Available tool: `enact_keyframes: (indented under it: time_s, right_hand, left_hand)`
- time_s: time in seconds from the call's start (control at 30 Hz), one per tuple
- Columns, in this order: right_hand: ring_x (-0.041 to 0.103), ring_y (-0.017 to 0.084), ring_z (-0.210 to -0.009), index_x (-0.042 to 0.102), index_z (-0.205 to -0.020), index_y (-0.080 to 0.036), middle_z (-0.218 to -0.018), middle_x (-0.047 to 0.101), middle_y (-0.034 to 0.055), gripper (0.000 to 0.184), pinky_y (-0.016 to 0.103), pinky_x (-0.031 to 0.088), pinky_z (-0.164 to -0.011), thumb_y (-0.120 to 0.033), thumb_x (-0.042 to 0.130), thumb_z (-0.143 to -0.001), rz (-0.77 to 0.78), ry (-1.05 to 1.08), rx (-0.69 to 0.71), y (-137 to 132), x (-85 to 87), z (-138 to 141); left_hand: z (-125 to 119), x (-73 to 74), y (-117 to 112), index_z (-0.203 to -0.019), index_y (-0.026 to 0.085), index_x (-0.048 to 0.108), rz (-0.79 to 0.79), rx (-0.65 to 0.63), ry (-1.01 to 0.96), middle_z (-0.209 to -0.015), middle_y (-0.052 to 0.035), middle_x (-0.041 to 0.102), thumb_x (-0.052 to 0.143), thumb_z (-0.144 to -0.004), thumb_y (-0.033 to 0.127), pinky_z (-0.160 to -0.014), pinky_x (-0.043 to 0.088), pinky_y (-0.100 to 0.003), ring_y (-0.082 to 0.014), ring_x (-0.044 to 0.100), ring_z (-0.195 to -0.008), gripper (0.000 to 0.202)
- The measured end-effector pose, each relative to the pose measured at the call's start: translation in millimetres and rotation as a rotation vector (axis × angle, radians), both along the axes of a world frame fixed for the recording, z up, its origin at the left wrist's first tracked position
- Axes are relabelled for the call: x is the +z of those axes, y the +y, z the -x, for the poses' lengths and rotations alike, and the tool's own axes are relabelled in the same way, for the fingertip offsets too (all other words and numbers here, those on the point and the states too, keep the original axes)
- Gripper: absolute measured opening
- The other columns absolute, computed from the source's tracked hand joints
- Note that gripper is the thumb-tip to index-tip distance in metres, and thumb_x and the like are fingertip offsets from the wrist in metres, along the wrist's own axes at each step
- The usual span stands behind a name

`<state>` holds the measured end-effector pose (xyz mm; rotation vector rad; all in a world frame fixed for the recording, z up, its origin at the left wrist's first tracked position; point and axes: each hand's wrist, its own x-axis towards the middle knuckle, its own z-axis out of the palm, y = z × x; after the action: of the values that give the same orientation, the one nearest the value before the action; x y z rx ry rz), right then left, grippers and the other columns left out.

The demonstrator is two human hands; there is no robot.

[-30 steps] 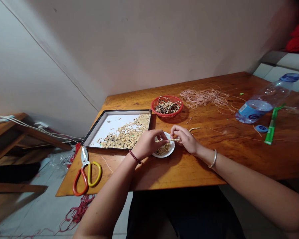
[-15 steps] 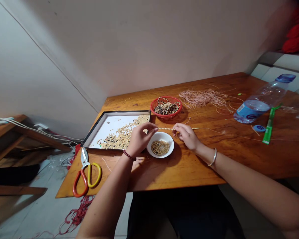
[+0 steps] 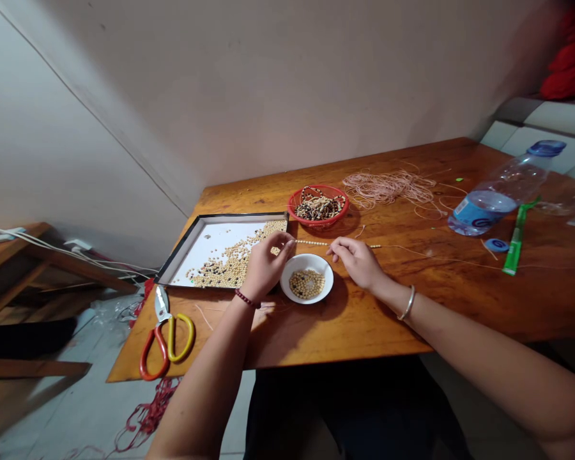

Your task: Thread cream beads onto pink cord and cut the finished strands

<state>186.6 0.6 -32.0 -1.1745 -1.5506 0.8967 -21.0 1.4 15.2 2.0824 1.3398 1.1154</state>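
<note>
Two hands apart over the wooden table, the left hand and right hand both pinching a strand of pale beads, just beyond a white dish of loose beads.

A home craft corner, with beads and cord on a wooden table.

Right of frame, on the varnished wooden table: clear plastic water bottle lying on its side, blue cap toward the upper right; green plastic strip and small blue disc just beside it. Lower left: orange-and-yellow-handled scissors on the table edge. Floor below: tangled red cord. Far left: white cables over a wooden bench. Upper right corner: red cloth.
</note>
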Motion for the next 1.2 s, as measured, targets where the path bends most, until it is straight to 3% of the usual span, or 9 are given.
enact_keyframes:
  time_s: [0.23, 0.47, 0.67, 0.77, 0.9, 1.2]
  right_hand:
    - [0.056, 0.015, -0.068, 0.060, -0.081, -0.017, -0.076, 0.063, 0.0031, 0.014, 0.025, 0.042, -0.061, -0.031, 0.056, -0.078, -0.057, -0.015, -0.089, -3, 2.8, 3]
    - [0.040, 0.008, -0.046, 0.067, -0.081, -0.015, -0.069, 0.063, 0.0025, 0.021, 0.023, 0.030, -0.045, -0.034, 0.062, -0.075, 0.035, -0.076, -0.018, -6, 3.6, 4]
    - [0.051, 0.012, -0.054, 0.070, -0.078, -0.014, -0.069, 0.067, 0.0045, 0.024, 0.026, 0.041, -0.054, -0.036, 0.069, -0.069, 0.205, 0.068, 0.166, -6, 3.4, 6]
    - [0.057, 0.014, -0.062, 0.069, -0.077, -0.015, -0.074, 0.069, 0.0047, 0.025, 0.027, 0.045, -0.062, -0.038, 0.071, -0.067, 0.281, 0.196, 0.175, -6, 5.7, 7]
    - [0.060, 0.014, -0.071, 0.070, -0.077, -0.016, -0.078, 0.070, 0.0042, 0.027, 0.028, 0.046, -0.071, -0.041, 0.073, -0.067, 0.311, 0.295, 0.179, -5, 5.1, 6]
    - [0.056, 0.012, -0.064, 0.070, -0.076, -0.014, -0.074, 0.068, 0.0032, 0.033, 0.025, 0.044, -0.063, -0.045, 0.075, -0.064, 0.392, 0.321, 0.202, -10, 11.1, 9]
  left_hand:
    - [-1, 2.1, 0, -0.086, 0.017, 0.061, 0.012, -0.006, 0.028, -0.088, -0.0043, 0.066, 0.052, -0.088, 0.029, -0.071, 0.048, -0.026, -0.0145, 0.059, -0.082, 0.015]
    - [0, 0.5, 2, -0.085, 0.016, 0.059, 0.086, 0.010, -0.073, -0.087, -0.0043, 0.064, 0.055, -0.087, 0.034, -0.074, 0.047, -0.025, -0.0141, 0.059, -0.081, 0.019]
    - [-3, 0.3, 2, -0.085, 0.016, 0.059, 0.181, -0.069, -0.209, -0.082, -0.0034, 0.064, 0.056, -0.085, 0.040, -0.070, 0.048, -0.025, -0.0124, 0.059, -0.074, 0.025]
    - [-7, -0.1, -2, -0.091, 0.016, 0.062, 0.191, -0.126, -0.128, -0.090, -0.0048, 0.065, 0.057, -0.085, 0.040, -0.071, 0.048, -0.025, -0.0137, 0.060, -0.080, 0.025]
    - [-15, -0.2, -9, -0.088, 0.017, 0.065, 0.189, -0.175, -0.002, -0.085, -0.0039, 0.067, 0.057, -0.085, 0.039, -0.066, 0.046, -0.024, -0.0139, 0.059, -0.077, 0.024]
    - [-21, -2.8, -12, -0.084, 0.016, 0.066, 0.153, -0.151, 0.066, -0.083, -0.0038, 0.069, 0.057, -0.085, 0.033, -0.065, 0.045, -0.023, -0.0128, 0.059, -0.072, 0.019]
